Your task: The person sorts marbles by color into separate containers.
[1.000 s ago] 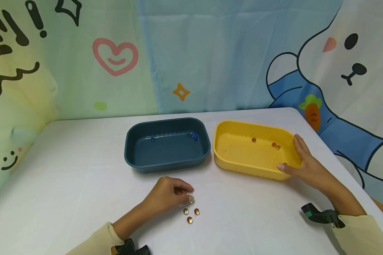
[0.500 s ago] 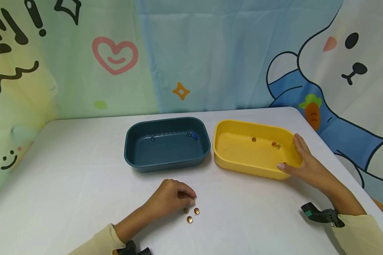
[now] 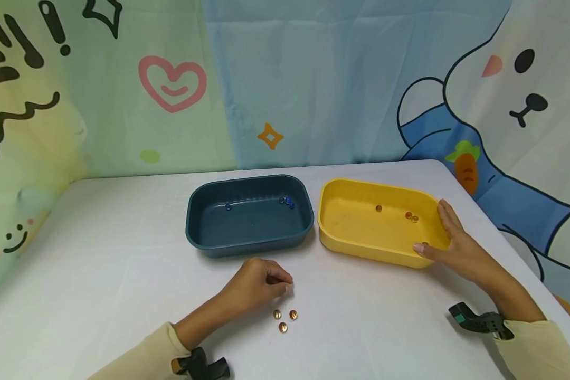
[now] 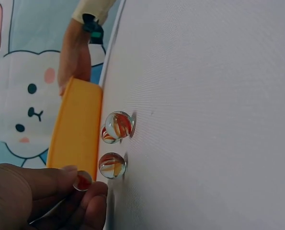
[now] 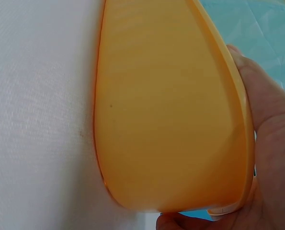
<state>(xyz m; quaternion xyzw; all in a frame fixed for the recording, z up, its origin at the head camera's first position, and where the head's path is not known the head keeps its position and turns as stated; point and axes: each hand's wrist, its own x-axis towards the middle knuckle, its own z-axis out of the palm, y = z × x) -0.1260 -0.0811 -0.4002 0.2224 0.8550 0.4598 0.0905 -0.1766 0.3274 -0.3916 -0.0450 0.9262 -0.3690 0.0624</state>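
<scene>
Between thumb and fingertips, my left hand (image 3: 254,285) pinches a clear glass marble with red in it (image 4: 83,181), largely hidden in the head view. Three more marbles with orange-red swirls (image 3: 283,328) lie on the white table just in front of that hand. My right hand (image 3: 461,250) holds the near right corner of a shallow yellow tub (image 3: 361,250), thumb over the rim and fingers along its right end. Several amber marbles (image 3: 378,208) sit inside the yellow tub, one of them partly covered by the thumb.
Left of the yellow tub stands a dark teal tub (image 3: 247,247) with several blue marbles (image 3: 287,201) inside. A narrow gap parts the two tubs. The white table (image 3: 100,264) ends at a printed cloth backdrop (image 3: 323,84) behind and at the right.
My left hand pinched a marble from the group on the table, then rose slightly away from the other three, toward the tubs. The right hand keeps its place on the yellow tub.
</scene>
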